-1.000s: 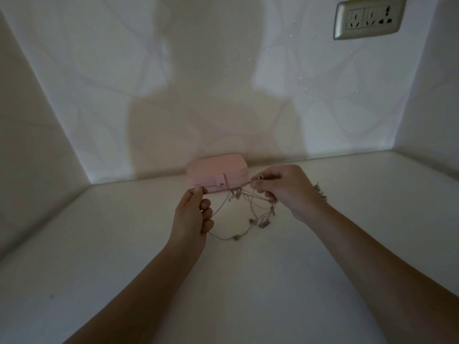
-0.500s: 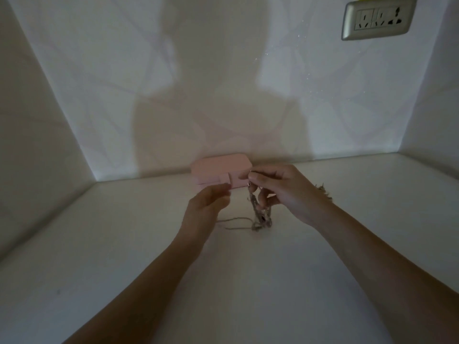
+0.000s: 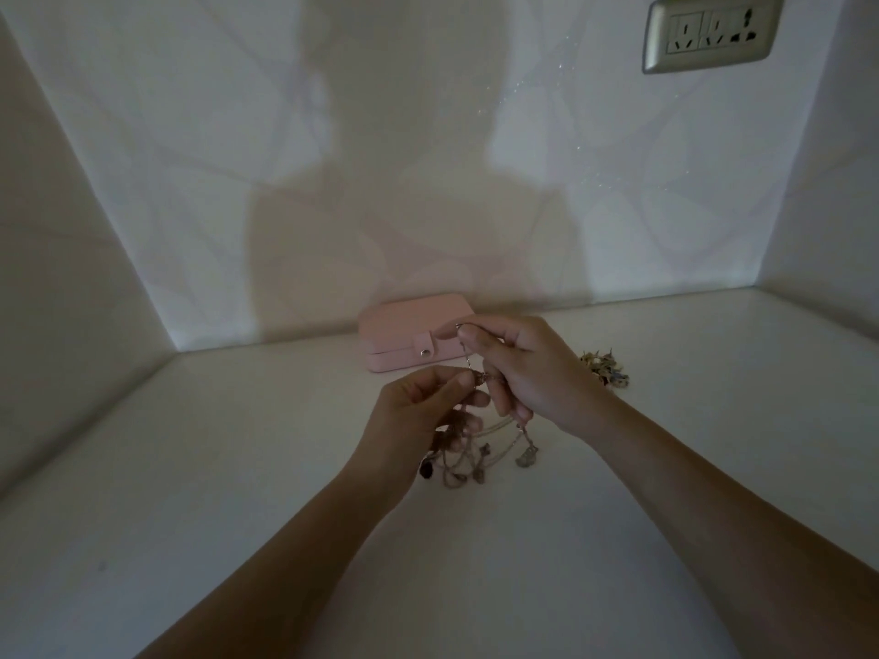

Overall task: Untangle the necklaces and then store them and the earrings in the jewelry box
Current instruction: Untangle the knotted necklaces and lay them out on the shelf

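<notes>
A tangle of thin necklaces (image 3: 468, 461) with small charms hangs between my hands, its lower loops lying on the white surface (image 3: 238, 468). My right hand (image 3: 528, 368) pinches a chain end high up, near the box. Below it, my left hand (image 3: 423, 411) pinches the chains close to the knot, fingers curled round them. The pink jewelry box (image 3: 409, 337) sits closed with its snap tab fastened, against the back wall behind my hands. A small heap of earrings (image 3: 604, 368) lies on the surface just right of my right wrist.
White walls close in the surface at the back, left and right, forming a niche. A silver power socket (image 3: 711, 30) is set high on the back wall at the right. Bare surface lies in front of my arms.
My left hand has moved in under the right and taken hold of the chains near the knot. The tangle has spread out lower on the surface. Right hand still holds the chain end up.
</notes>
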A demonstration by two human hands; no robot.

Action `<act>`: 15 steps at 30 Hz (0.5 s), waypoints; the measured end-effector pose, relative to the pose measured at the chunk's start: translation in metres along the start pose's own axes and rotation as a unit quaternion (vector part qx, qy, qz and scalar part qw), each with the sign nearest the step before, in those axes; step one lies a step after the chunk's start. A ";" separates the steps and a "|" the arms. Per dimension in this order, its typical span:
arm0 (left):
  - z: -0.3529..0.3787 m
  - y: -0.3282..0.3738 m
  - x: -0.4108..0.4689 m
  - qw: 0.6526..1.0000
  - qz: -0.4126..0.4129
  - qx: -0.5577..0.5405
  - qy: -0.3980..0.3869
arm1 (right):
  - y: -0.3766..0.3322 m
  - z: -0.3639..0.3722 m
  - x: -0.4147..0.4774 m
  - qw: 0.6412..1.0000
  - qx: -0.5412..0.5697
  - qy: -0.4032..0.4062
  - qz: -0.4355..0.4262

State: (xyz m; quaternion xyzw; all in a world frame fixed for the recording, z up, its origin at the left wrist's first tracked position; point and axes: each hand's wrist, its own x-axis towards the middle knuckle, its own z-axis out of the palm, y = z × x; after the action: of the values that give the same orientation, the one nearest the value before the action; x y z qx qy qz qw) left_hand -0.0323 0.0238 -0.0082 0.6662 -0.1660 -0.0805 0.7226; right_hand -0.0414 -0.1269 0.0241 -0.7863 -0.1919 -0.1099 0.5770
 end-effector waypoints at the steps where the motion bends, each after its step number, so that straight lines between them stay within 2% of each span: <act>1: 0.000 0.000 0.000 1.000 0.000 -0.003 0.006 | 0.000 0.000 0.000 1.000 -0.003 0.003 -0.001; 5: 0.000 0.003 -0.001 0.999 -0.013 -0.032 0.015 | 0.001 -0.002 0.001 1.000 -0.010 0.003 0.002; 10: 0.005 0.008 -0.004 0.998 -0.050 0.000 -0.028 | 0.000 0.001 0.000 1.000 -0.014 -0.001 0.014; 12: 0.005 0.008 -0.005 0.999 -0.053 -0.001 -0.007 | 0.001 0.000 0.001 1.000 -0.008 0.004 0.028; 15: 0.002 0.007 -0.003 0.996 -0.051 -0.031 0.071 | 0.005 -0.003 0.002 0.996 0.010 -0.026 0.088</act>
State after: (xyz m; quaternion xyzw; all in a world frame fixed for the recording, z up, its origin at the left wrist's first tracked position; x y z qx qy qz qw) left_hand -0.0364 0.0239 -0.0016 0.6549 -0.0771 -0.0752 0.7480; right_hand -0.0376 -0.1309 0.0212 -0.7968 -0.1381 -0.0361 0.5871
